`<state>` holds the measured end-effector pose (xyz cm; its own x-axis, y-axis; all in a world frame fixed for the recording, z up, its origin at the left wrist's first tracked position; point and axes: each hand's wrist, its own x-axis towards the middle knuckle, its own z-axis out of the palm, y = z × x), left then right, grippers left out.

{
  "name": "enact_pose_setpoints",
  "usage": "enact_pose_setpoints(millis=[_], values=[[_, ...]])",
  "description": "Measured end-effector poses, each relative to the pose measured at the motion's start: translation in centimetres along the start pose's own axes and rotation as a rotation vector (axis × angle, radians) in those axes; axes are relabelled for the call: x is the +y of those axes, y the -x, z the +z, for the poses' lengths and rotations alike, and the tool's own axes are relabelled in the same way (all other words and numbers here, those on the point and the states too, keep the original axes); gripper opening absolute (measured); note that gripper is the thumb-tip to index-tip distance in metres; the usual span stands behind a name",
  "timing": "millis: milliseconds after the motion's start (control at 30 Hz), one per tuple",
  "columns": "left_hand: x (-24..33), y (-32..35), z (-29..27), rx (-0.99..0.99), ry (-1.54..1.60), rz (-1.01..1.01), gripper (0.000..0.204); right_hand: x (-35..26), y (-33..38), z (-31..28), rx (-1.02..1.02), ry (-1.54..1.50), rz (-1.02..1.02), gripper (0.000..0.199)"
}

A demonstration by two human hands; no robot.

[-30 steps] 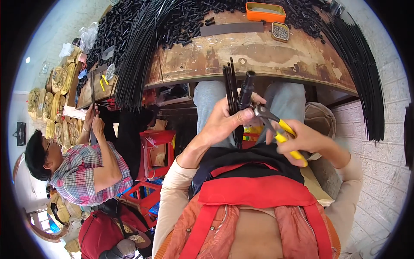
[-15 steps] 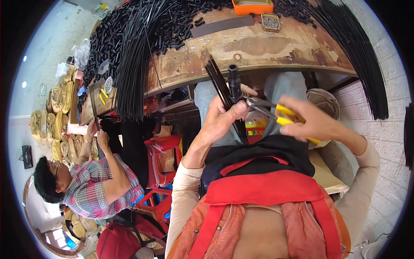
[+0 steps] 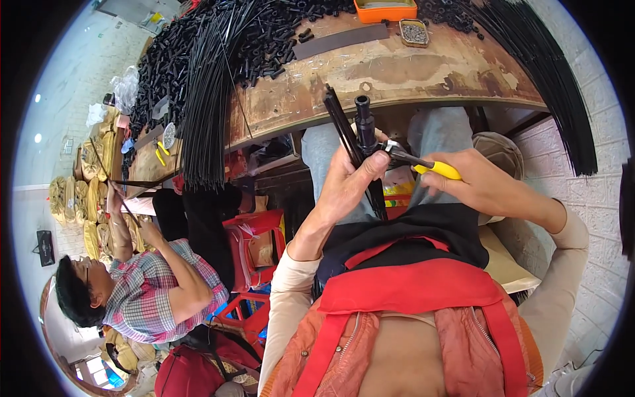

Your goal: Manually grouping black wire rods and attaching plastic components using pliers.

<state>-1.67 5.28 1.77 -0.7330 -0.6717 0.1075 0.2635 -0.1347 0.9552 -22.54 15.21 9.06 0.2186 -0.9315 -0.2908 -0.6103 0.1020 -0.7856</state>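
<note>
My left hand [image 3: 349,182] is closed around a black ribbed tubular fitting [image 3: 365,126], which stands upright with its round open end on top. A bundle of thin black rods [image 3: 339,119] is held in the same hand, slanting past the fitting on its left. My right hand [image 3: 475,178] grips pliers with yellow handles [image 3: 444,170], squeezed nearly together. The metal jaws reach the base of the fitting, beside my left thumb. What exactly the jaws hold is too small to make out.
Ahead is a worn wooden table [image 3: 397,66] with heaped black fittings [image 3: 264,46], long black rods [image 3: 211,112] and a small tray of metal bits [image 3: 414,33]. An orange box [image 3: 387,10] stands behind. At left a co-worker [image 3: 152,284] sits handling long black rods.
The pliers' handles have come together, and their jaws have moved in at the fitting's base. The co-worker's hands have moved apart along a long rod.
</note>
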Motion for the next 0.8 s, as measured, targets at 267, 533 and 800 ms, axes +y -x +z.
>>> enact_pose_setpoints(millis=[267, 533, 800], values=[[0.4, 0.0, 0.9, -0.009, 0.063, -0.069, 0.031, -0.1, 0.9, -0.5, -0.151, -0.302, 0.144, 0.038], [1.3, 1.0, 0.6, -0.079, 0.010, -0.092, 0.043, -0.3, 1.1, -1.5, -0.488, -0.644, 0.362, 0.036], [-0.3, -3.8, -0.8, 0.054, -0.059, -0.049, 0.039, 10.9, -8.9, -7.4, 0.589, 0.325, -0.342, 0.018]])
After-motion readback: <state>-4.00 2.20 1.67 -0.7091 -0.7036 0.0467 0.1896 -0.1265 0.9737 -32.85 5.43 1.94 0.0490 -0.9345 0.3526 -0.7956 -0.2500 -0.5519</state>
